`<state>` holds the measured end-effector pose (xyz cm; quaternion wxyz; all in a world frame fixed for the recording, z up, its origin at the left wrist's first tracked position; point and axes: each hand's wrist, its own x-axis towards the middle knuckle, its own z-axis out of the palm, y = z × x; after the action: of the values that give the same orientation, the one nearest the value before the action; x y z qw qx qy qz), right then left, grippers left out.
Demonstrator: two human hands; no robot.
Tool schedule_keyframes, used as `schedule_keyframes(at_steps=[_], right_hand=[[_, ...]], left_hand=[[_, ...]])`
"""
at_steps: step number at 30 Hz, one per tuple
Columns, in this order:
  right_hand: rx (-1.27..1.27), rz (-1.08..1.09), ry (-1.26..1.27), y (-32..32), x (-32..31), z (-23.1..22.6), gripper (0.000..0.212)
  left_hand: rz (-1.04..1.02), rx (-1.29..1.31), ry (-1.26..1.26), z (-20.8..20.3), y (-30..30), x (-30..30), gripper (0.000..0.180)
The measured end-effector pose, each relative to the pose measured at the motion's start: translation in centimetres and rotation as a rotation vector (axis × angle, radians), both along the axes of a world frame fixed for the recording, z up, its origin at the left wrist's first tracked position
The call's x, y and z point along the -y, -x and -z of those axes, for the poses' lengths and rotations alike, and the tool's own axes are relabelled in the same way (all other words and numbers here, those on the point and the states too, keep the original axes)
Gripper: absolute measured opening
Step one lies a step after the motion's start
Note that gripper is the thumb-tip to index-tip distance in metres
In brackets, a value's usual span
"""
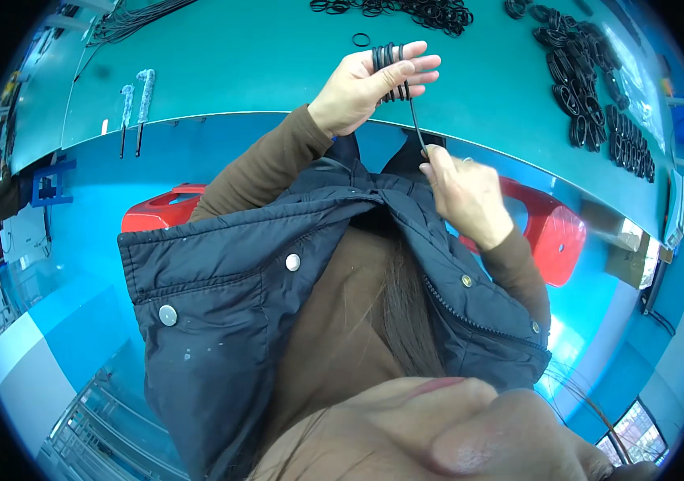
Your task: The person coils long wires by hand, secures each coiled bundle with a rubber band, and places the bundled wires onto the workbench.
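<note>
A thin black cable (415,120) is wound in several loops around the fingers of my left hand (350,96), which is raised over the table's near edge. Its fingers stretch to the right, with the thumb laid across the loops. From the coil, a straight length of cable runs down to my right hand (470,196), whose thumb and fingertips pinch it. That hand is lower and to the right, in front of the table edge. Just beyond the left hand, a small black ring (361,39) lies on the green tabletop (262,72).
Coiled black cables (570,92) lie in rows on the table's right side. Small black rings (438,14) are heaped at the far edge. Long dark cables (133,24) and two plastic-wrapped rod-like items (145,92) lie at left. A red seat (554,232) is beneath me.
</note>
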<state>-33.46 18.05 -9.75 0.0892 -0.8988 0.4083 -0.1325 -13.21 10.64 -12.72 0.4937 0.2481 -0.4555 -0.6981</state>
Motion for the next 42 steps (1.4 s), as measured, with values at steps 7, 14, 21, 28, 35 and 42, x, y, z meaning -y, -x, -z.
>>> schedule_keyframes(at_steps=[7,14,21,28,35,42], right_hand=[[0.209,-0.152,0.523,0.2,6.4,-3.0,0.011],[0.341,-0.141,0.300,-0.1,8.6,0.6,0.018],[0.303,-0.230,0.016,0.3,9.0,2.1,0.020],[0.801,-0.180,-0.775,-0.3,8.7,2.5,0.038],[0.731,-0.176,-0.516,-0.1,9.3,2.7,0.031],[0.118,-0.031,0.340,0.3,7.1,-1.4,0.019]], left_hand=[[0.242,0.297,0.185,-0.2,-0.2,-1.1,0.044],[0.411,0.399,0.096,-1.4,-0.9,-1.2,0.039],[0.535,0.409,-0.068,-0.2,-1.3,-0.3,0.041],[0.454,0.272,-0.074,-1.0,-0.8,-1.1,0.029],[0.441,0.090,-0.041,0.6,-0.7,-0.5,0.033],[0.189,-0.014,-0.181,1.0,-1.7,0.7,0.045]])
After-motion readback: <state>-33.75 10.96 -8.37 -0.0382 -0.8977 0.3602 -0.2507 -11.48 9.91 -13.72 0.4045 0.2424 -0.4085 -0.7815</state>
